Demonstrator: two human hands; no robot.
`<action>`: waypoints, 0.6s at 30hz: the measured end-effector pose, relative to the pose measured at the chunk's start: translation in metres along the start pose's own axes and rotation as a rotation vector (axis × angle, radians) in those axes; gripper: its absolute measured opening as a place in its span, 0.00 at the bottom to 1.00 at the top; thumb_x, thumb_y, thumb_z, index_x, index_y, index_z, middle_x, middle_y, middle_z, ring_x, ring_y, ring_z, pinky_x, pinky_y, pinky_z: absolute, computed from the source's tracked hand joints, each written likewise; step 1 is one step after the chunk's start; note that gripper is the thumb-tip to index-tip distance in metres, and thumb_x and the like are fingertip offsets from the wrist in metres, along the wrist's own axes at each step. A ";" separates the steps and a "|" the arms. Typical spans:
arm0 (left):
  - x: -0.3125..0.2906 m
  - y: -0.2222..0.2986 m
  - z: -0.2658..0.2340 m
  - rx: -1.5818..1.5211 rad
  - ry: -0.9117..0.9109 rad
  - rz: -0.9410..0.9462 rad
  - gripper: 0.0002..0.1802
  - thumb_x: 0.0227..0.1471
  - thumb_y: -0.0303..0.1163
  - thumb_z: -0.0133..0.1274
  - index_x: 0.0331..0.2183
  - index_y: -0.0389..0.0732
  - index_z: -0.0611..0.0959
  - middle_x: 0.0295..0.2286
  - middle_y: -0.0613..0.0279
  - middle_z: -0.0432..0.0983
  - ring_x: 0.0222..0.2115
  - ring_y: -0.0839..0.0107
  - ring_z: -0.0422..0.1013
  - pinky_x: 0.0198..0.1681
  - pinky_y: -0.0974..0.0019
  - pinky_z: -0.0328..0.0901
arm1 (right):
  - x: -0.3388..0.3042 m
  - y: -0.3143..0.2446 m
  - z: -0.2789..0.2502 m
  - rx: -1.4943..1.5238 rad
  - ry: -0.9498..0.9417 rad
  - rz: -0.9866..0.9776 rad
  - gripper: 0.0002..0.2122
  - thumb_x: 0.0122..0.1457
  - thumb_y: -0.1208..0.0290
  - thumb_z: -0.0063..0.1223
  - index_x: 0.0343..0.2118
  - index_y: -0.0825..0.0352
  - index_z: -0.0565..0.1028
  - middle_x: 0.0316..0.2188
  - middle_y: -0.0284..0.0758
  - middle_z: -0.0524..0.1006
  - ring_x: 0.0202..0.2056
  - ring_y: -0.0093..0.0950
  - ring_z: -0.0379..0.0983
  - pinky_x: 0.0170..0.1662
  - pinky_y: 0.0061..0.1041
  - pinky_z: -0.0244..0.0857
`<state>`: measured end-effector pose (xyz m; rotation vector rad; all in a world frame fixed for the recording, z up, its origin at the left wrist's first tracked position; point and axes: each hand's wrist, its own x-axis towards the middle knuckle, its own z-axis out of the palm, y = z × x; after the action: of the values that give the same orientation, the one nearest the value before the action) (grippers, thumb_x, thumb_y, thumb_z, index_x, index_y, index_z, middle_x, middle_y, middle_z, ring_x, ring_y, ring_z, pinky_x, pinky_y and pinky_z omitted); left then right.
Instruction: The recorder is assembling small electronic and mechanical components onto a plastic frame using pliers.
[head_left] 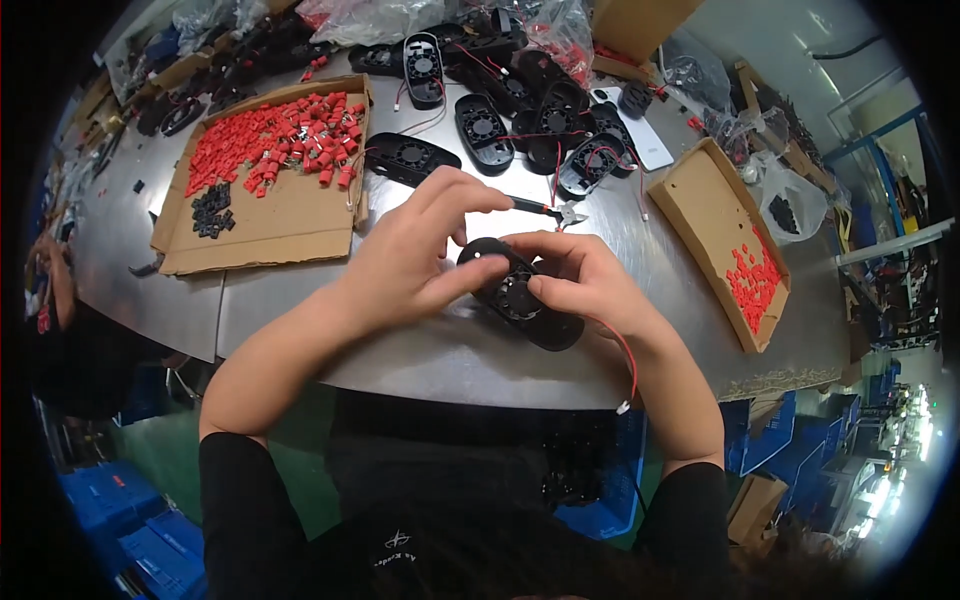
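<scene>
I watch the right hand [590, 280] grip a black fan housing [518, 298] near the table's [400, 355] near edge; the left hand [425, 240] is loosely spread, thumb over its far-left end. Pliers [552, 211] lie farther off.

A head-worn fisheye view is directed downward and forward over the shiny grey metal surface [400, 362]; the bare left hand [415, 245] and bare right hand [588, 280] are framed centrally at close range.

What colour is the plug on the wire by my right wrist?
The plug is white; the head view shows it.
</scene>
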<state>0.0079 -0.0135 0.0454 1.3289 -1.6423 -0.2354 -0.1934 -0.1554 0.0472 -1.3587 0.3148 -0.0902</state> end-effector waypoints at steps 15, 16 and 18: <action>-0.003 0.002 -0.007 -0.207 -0.263 -0.036 0.18 0.45 0.36 0.71 0.35 0.38 0.83 0.28 0.62 0.72 0.29 0.68 0.70 0.32 0.65 0.65 | 0.000 0.005 -0.014 0.119 -0.263 0.132 0.25 0.57 0.73 0.59 0.58 0.76 0.73 0.50 0.39 0.80 0.50 0.24 0.76 0.58 0.26 0.66; -0.004 0.001 -0.008 -0.266 -0.279 -0.101 0.18 0.45 0.36 0.71 0.35 0.38 0.83 0.28 0.63 0.72 0.29 0.70 0.70 0.31 0.66 0.65 | 0.001 0.002 -0.011 0.139 -0.249 0.125 0.26 0.58 0.73 0.60 0.60 0.75 0.71 0.48 0.38 0.81 0.49 0.23 0.76 0.56 0.25 0.67; -0.006 -0.003 -0.008 -0.261 -0.252 -0.091 0.18 0.46 0.37 0.71 0.35 0.38 0.83 0.29 0.64 0.74 0.29 0.71 0.71 0.31 0.67 0.66 | 0.002 -0.005 -0.009 0.156 -0.221 0.141 0.29 0.59 0.72 0.61 0.63 0.73 0.68 0.42 0.34 0.81 0.44 0.19 0.76 0.51 0.22 0.68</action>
<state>0.0156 -0.0066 0.0444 1.2110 -1.6909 -0.6720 -0.1936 -0.1658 0.0497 -1.1760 0.2115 0.1497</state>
